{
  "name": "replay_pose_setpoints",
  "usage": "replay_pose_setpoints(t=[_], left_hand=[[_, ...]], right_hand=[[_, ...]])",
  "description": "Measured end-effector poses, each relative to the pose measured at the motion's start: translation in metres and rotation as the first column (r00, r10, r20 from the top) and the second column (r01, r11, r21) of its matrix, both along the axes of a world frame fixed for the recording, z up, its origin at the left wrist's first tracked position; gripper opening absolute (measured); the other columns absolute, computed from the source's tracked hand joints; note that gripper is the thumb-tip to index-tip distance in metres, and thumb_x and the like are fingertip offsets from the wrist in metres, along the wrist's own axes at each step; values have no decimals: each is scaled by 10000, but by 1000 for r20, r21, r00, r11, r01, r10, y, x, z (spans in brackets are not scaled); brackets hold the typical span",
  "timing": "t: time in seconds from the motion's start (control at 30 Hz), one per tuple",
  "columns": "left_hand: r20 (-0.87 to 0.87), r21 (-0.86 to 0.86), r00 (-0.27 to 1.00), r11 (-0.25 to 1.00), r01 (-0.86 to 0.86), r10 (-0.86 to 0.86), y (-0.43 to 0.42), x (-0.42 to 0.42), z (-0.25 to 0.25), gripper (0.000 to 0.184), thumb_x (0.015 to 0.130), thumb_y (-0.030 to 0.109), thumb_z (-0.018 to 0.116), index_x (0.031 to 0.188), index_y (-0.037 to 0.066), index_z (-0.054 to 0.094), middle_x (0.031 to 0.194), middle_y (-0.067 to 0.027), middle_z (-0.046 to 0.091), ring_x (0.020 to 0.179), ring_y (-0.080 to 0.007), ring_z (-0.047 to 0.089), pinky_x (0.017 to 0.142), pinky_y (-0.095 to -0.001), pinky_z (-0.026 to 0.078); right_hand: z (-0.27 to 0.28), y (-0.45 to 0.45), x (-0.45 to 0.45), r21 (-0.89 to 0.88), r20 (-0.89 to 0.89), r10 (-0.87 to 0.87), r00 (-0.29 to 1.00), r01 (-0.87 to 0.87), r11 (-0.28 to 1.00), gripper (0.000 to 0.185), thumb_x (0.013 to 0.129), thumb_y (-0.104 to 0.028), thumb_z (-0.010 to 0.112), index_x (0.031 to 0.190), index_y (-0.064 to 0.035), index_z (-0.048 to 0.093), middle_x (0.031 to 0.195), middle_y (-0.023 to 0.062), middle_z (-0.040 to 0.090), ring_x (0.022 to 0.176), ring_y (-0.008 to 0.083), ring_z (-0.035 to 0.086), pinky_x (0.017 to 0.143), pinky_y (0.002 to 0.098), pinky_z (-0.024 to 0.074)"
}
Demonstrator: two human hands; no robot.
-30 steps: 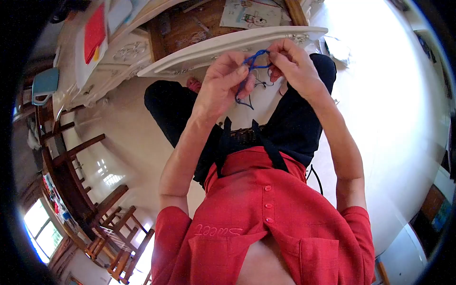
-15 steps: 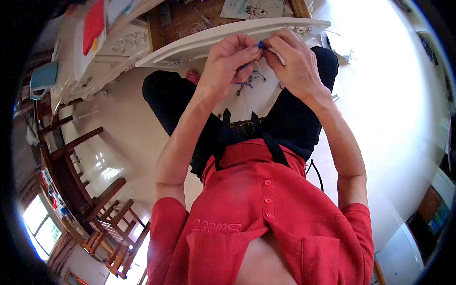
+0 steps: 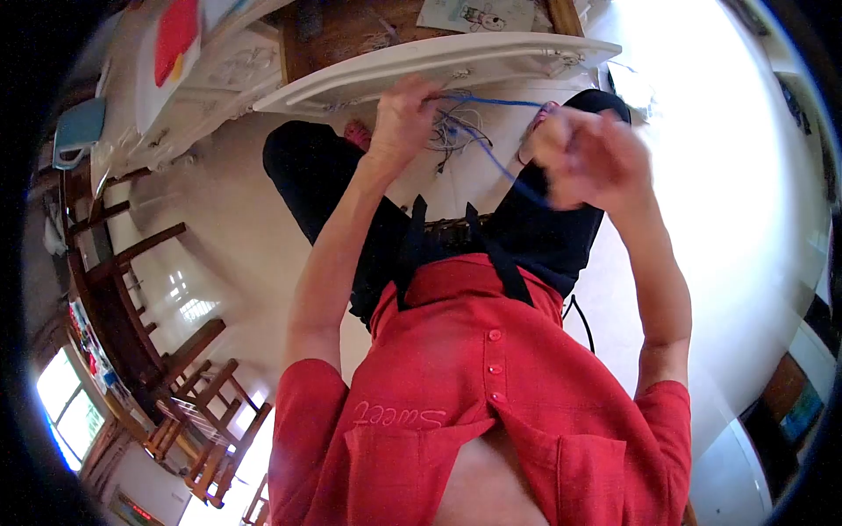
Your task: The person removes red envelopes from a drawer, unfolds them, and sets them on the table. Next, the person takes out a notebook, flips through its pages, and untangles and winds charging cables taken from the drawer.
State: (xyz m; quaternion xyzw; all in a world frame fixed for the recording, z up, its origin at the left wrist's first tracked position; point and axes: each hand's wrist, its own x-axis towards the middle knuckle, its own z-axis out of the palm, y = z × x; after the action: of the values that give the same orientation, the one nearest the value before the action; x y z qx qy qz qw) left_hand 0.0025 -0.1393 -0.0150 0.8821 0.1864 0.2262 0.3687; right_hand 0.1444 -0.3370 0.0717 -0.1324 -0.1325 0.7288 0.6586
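Observation:
My left hand (image 3: 406,121) is closed with its fingertips pinched on a thin blue cord (image 3: 495,101), just in front of the curved white drawer front. From there the cord stretches right to my right hand (image 3: 592,159), which is curled and smeared by motion over my right knee. A second blue strand slants down from near my left hand toward the underside of my right hand. Below and between the hands is a loose tangle of thin grey and dark cords (image 3: 452,131); whether it hangs or lies on the floor, I cannot tell.
Beyond my hands is the white drawer front (image 3: 368,81), with a wooden compartment holding a drawing (image 3: 478,15) behind it. A plastic-covered surface with a red item (image 3: 177,39) stands at upper left. Wooden chairs (image 3: 210,386) and a blue container (image 3: 79,133) are on the left.
My hands were together at the blue cord. Now my right hand has swung right and down, drawing the cord out between them, while my left hand has shifted slightly left.

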Motion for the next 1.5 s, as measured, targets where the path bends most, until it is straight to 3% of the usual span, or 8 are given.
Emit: replay_pose_setpoints(t=[0.07, 0.3, 0.4, 0.7, 0.77, 0.9, 1.23, 1.5], left_hand=[[-56, -161, 995, 983, -86, 78, 4, -6, -7, 96, 677, 24, 583, 769, 2, 599, 761, -154, 577, 708, -313, 563, 614, -364, 448], [-221, 65, 970, 994, -87, 99, 14, -1, -29, 190, 708, 186, 600, 795, 18, 619, 738, -141, 596, 703, -293, 584, 625, -366, 445], [-253, -231, 967, 972, -46, -14, 15, 0, -31, 244, 718, 233, 591, 830, 17, 623, 769, -148, 605, 709, -300, 590, 634, -349, 449], [-153, -119, 986, 992, 47, -65, 13, 2, -36, 229, 761, 187, 565, 872, -11, 596, 790, -135, 606, 621, -223, 603, 583, -325, 474], [-276, -747, 952, 653, -128, -130, -1, 7, -4, 209, 808, 173, 535, 890, -17, 559, 734, -113, 585, 508, -165, 579, 448, -275, 467], [-157, -884, 978, 461, -79, -134, -24, 16, 7, 188, 830, 176, 521, 892, -2, 517, 684, -83, 553, 416, -125, 533, 346, -221, 417], [98, -995, 991, 23, 97, 91, -51, 23, 24, 138, 804, 87, 539, 914, 38, 472, 709, -70, 513, 522, -98, 472, 403, -208, 331], [248, -964, 969, 105, 245, 9, -60, 26, 21, 152, 770, 20, 530, 907, 31, 465, 755, -58, 502, 597, -114, 490, 492, -227, 388]], right_hand=[[10, -9, 12, -41, -411, -116, 904, 109, 993, 334, 841, -351, 459, 785, -22, 435, 837, 109, 469, 701, 214, 541, 602, 357, 487], [31, -23, 16, 153, 405, -316, 858, 277, 949, 395, 811, -415, 527, 923, -66, 379, 778, 72, 401, 948, 290, 436, 974, 574, 170], [41, -30, 13, 27, 320, -396, 861, 410, 912, 289, 907, -299, 382, 973, -21, 425, 709, -18, 350, 523, 91, 408, 759, 411, 430], [45, -32, 44, -115, -480, -437, 761, 439, 891, 279, 891, -146, 352, 1099, 40, 350, 814, 42, 447, 508, 66, 440, 527, 230, 397], [46, -33, 56, 40, -257, -524, 812, 551, 834, 557, 779, -239, 555, 1181, 41, 289, 1029, 121, 425, 918, 196, 461, 803, 371, 392], [49, -7, 31, 12, 501, -713, 490, 820, 572, 1256, 400, -623, 716, 1351, -100, 86, 1350, 262, 153, 1260, 355, 185, 1021, 552, 115], [-38, -2, -51, -198, 462, -452, 763, 586, 786, 294, 887, -111, 413, 1161, -10, 443, 1182, 137, 458, 965, 213, 524, 807, 327, 441], [-36, 7, -52, -203, 696, -346, 629, 635, 746, 302, 812, -146, 561, 1046, 12, 455, 922, 111, 569, 848, 159, 562, 725, 291, 468]])
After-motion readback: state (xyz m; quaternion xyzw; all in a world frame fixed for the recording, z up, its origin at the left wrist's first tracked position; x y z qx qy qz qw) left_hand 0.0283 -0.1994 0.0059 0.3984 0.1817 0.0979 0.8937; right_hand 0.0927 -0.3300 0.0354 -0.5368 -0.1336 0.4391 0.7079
